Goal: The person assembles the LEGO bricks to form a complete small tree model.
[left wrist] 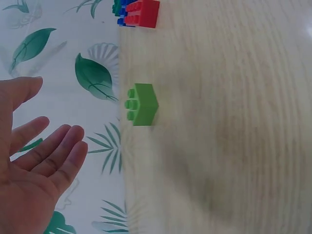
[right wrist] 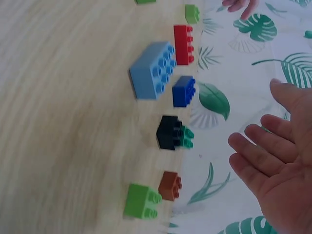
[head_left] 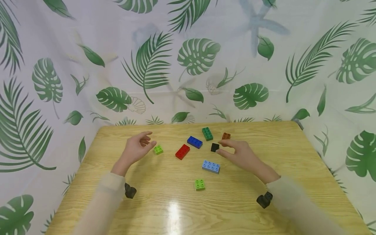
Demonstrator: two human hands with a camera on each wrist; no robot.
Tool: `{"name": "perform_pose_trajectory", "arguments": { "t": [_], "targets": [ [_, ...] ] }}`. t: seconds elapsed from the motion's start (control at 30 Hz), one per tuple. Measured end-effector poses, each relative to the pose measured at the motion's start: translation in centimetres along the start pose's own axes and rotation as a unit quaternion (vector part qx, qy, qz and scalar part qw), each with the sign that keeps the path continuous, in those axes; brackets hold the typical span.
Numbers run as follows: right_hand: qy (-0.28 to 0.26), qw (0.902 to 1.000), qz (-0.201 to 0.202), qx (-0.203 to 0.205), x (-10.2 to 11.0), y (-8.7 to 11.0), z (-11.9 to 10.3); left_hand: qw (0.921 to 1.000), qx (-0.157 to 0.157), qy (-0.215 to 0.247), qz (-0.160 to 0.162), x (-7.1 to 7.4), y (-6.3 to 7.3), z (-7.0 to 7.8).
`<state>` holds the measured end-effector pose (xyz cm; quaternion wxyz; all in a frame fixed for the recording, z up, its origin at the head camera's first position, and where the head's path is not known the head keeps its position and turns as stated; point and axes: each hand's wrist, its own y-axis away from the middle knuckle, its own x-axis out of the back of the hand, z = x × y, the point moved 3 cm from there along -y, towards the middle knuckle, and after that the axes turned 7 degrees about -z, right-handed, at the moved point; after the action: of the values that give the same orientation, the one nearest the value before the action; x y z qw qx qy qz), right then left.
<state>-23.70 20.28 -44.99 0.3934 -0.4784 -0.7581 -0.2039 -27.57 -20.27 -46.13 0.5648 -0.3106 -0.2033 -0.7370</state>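
Note:
My left hand point(head_left: 138, 147) hovers beside a lime green brick point(head_left: 158, 149), its fingers loosely bent and holding nothing. In the left wrist view that brick point(left wrist: 142, 105) lies apart from the fingers. My right hand point(head_left: 239, 153) is over the right side of the bricks, thumb and fingers spread apart. From the head it overlaps the edge of a small black brick point(head_left: 215, 147), but the right wrist view shows the black brick point(right wrist: 168, 132) on the table, away from the relaxed fingers. A brown brick point(head_left: 226, 135) sits just beyond the right fingertips. Another lime brick point(right wrist: 137, 201) is hidden by this hand in the head view.
Between the hands lie a red brick point(head_left: 182, 152), a dark blue brick point(head_left: 194, 142) and a dark green brick point(head_left: 207, 133). Nearer are a light blue brick point(head_left: 211, 166) and a lime brick point(head_left: 199, 185). A leaf-print curtain point(head_left: 164, 107) borders the wooden table point(head_left: 141, 209).

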Motion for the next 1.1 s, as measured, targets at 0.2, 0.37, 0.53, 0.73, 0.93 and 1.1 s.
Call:
{"name": "perform_pose_trajectory", "arguments": {
  "t": [0.2,0.37,0.53,0.73,0.93,1.1],
  "targets": [
    [-0.017,0.9995,-0.014,0.024,-2.0,0.9,-1.3,0.9999,0.013,0.01,-0.004,-0.9,0.0,-1.3],
    [-0.043,0.9971,-0.042,0.047,-3.9,1.5,-1.8,0.9991,0.037,0.017,-0.015,-1.8,0.0,-2.4],
    [-0.065,0.9935,-0.06,0.072,-5.7,1.9,-1.8,0.9975,0.058,0.03,-0.027,-2.7,0.0,-3.6],
    [-0.079,0.9906,-0.085,0.073,-7.2,2.2,-1.7,0.9974,0.057,0.033,-0.031,-3.4,0.1,-4.3],
    [-0.092,0.9865,-0.122,0.059,-8.2,2.3,-1.6,0.9964,0.069,0.041,-0.029,-4.0,0.2,-4.6],
    [-0.103,0.9837,-0.135,0.06,-8.9,2.4,-1.4,0.995,0.084,0.046,-0.03,-4.4,0.0,-4.7]
  ]
}}
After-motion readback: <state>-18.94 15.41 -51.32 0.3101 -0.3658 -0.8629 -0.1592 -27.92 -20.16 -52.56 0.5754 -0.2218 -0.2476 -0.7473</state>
